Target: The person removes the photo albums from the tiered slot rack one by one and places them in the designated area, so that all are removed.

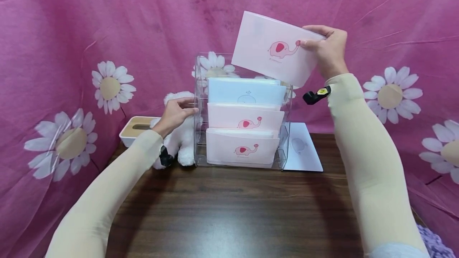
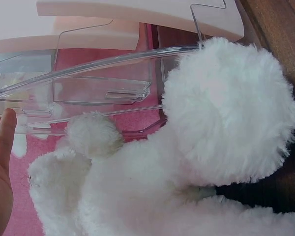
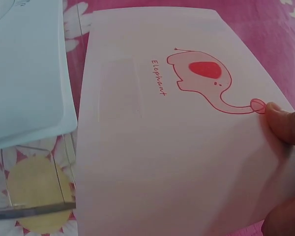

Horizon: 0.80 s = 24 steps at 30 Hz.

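Observation:
Up behind a clear file rack (image 1: 198, 90), my right hand (image 1: 330, 49) pinches a pink folder (image 1: 265, 39) by its right end. The folder is tilted, with a red elephant drawing facing me. In the right wrist view the thumb (image 3: 287, 123) presses its face beside the elephant's trunk. My left hand (image 1: 175, 114) holds the rack's left side edge, with fingertips and thumb on either side of the clear rim in the left wrist view. Blue folders (image 1: 229, 90) stand in a rear tier of the rack, and pink elephant folders (image 1: 222, 146) fill the front tiers.
A white plush toy (image 1: 184, 142) sits close against the rack's left side. Behind it is a white tissue box (image 1: 134, 128) with a wooden lid. A pale blue folder (image 1: 305, 150) lies on the dark wooden table (image 1: 222, 210) to the right. A pink flowered curtain (image 1: 150, 23) hangs behind.

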{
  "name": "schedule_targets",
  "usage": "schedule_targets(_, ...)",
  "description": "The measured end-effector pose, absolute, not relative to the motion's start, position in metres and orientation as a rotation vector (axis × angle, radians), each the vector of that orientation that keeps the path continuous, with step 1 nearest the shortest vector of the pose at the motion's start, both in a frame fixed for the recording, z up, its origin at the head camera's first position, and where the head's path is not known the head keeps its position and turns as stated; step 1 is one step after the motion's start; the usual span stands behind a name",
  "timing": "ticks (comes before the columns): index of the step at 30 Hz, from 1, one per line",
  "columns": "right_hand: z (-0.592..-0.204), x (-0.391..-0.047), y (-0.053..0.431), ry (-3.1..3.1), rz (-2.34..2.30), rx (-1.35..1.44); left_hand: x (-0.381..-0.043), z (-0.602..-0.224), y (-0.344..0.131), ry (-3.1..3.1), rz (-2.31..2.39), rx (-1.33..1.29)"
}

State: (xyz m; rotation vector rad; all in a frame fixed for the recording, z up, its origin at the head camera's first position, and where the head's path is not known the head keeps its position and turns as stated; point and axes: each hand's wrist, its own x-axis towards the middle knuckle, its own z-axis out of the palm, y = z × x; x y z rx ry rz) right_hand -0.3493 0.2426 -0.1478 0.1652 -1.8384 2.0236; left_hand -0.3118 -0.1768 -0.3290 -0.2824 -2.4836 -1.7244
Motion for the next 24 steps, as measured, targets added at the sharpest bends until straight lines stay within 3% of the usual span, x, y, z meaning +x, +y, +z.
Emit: schedule_targets(24, -0.16, -0.326, 0.286, -1.55, 2.174, 0.088, -0.311, -0.329, -0.177, -2.456, -1.741, -0.29)
